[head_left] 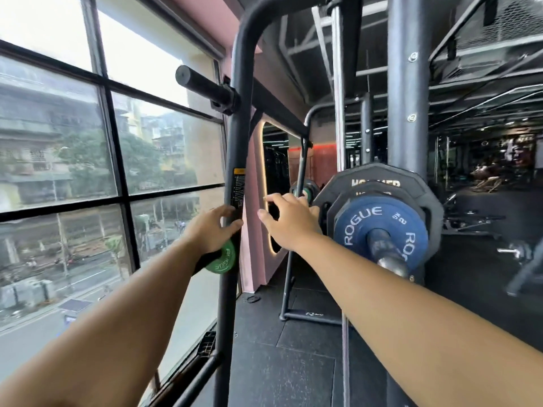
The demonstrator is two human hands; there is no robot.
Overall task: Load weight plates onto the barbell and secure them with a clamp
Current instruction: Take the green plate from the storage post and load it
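Head view, left hand (210, 230) curled round rack upright (235, 142) above green plate (221, 258), right hand (289, 221) spread open near blue plate (361, 221) on barbell (388, 251)

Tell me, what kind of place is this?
Almost surely a gym's weight area: a barbell loaded with a blue plate and black plates, a steel rack upright, and rubber floor mats.

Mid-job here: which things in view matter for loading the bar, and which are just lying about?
Job: barbell sleeve, blue plate, black plates, green plate; left hand grips the rack upright, right hand open.
Lying about: bare peg, floor dumbbell, window.
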